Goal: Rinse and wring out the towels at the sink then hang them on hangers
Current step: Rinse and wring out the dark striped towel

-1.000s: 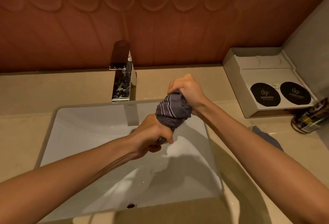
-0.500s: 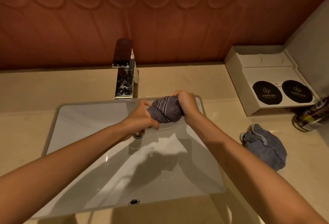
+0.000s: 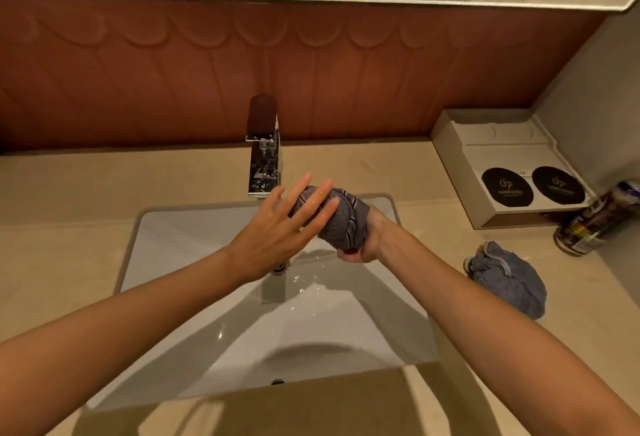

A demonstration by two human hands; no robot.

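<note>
Over the sink (image 3: 194,245), a towel (image 3: 341,224) was clutched in the right grip (image 3: 363,248), seemingly touched by the flat, spread left grip (image 3: 277,234).

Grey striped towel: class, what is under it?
The right hand holds the grey striped towel from below, above the white sink basin. Its fingers are covered by the cloth.

My left hand (image 3: 277,231) lets go of the grey towel (image 3: 341,224)
Clenched on it before, its fingers now lie straight across the roll; my right hand (image 3: 362,251) has turned underneath, gripping alone.
</note>
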